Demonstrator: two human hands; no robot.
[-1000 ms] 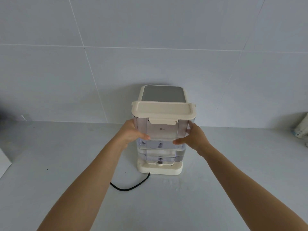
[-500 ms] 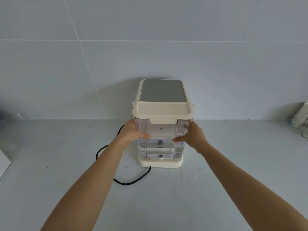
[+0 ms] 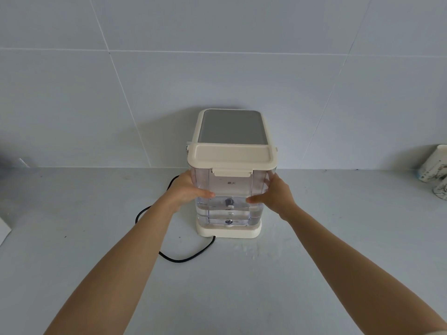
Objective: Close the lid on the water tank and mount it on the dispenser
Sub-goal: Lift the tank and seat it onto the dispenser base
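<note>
The clear water tank (image 3: 231,189) stands on the cream base of the dispenser (image 3: 231,230), up against the dispenser body with its grey top panel (image 3: 232,126). A cream lid (image 3: 232,157) lies flat on the tank, its front latch (image 3: 232,172) folded down. Water fills the lower part of the tank. My left hand (image 3: 186,189) grips the tank's left side with the thumb across the front. My right hand (image 3: 275,193) grips the right side the same way.
A black power cord (image 3: 179,258) loops on the grey counter (image 3: 96,250) left of and in front of the dispenser. A white patterned object (image 3: 434,165) stands at the far right by the tiled wall. A white edge (image 3: 3,229) shows at far left.
Both hands have lowered the tank from above the base down onto it; the gap under the tank has closed and its lid now lines up with the dispenser's top.
</note>
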